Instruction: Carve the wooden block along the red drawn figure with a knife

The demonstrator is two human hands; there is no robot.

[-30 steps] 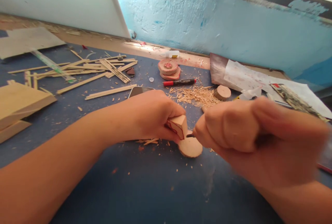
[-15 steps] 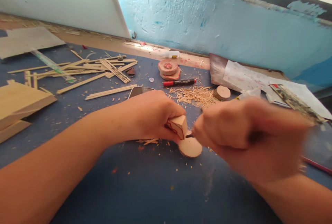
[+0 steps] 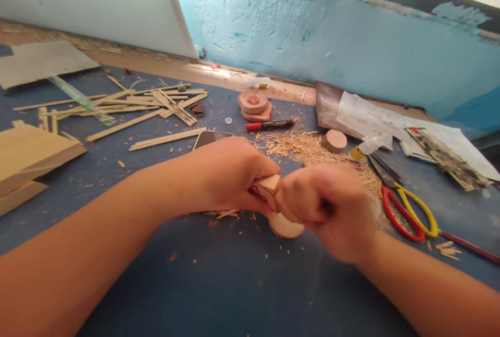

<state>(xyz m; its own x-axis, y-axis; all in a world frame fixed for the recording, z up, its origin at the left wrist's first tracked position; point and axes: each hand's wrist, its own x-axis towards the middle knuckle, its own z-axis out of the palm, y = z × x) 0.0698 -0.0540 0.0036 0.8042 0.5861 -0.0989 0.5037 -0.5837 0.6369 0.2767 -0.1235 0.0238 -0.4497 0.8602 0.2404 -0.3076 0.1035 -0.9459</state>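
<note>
My left hand (image 3: 230, 173) grips a small wooden block (image 3: 269, 187) with red marks on one face, held just above the blue tabletop (image 3: 219, 285). My right hand (image 3: 330, 207) is a blurred fist pressed against the block's right side; whatever it grips is hidden inside the fingers. A round wooden disc (image 3: 284, 226) lies on the table right under both hands, partly covered by the right hand. Small shavings lie beneath the left hand.
Red-and-yellow scissors (image 3: 406, 207) lie to the right, beside a shavings pile (image 3: 308, 147), a wooden disc (image 3: 334, 140) and a red marker (image 3: 269, 124). Stacked discs (image 3: 254, 104), wooden sticks (image 3: 156, 105), a phone (image 3: 209, 137), wood blocks (image 3: 27, 157) and papers (image 3: 390, 118) surround.
My right hand has moved left and closer to the block, now touching it, and uncovered the scissors on the right. The left hand and the block have stayed in place.
</note>
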